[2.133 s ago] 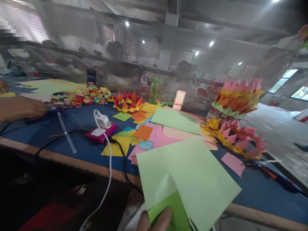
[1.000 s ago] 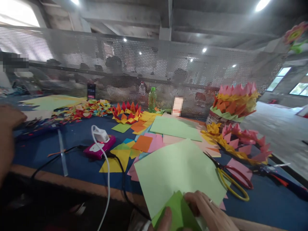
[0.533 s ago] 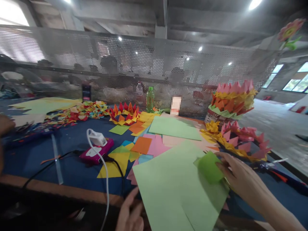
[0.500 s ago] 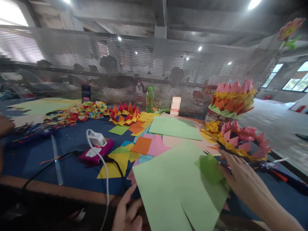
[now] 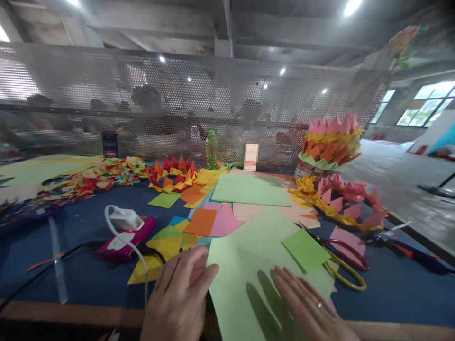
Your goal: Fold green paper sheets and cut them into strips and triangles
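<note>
A large pale green paper sheet (image 5: pixel 245 265) lies in front of me over other coloured papers. My left hand (image 5: pixel 179 293) is at its left edge, fingers loosely curled, with a gap between thumb and forefinger. Over the sheet's lower right is my right hand (image 5: pixel 302 303), fingers stretched out and casting a shadow on the paper; whether it touches is unclear. Beyond that hand rests a small bright green paper square (image 5: pixel 306 251). Scissors (image 5: pixel 350 255) with one red and one yellow handle loop lie beside the square, partly covered by it.
At left sit a magenta power strip (image 5: pixel 126 239) with a white charger (image 5: pixel 127 219) and cables. Behind are paper scraps (image 5: pixel 103 177), a red-orange folded paper ring (image 5: pixel 172 173) and a green bottle (image 5: pixel 212 149). A layered paper flower basket (image 5: pixel 329 147) and glue gun (image 5: pixel 408 248) are at right.
My right hand has left the small green square and come back toward me, uncovering the scissors. My left hand has risen beside the sheet's left edge. The view has shifted right.
</note>
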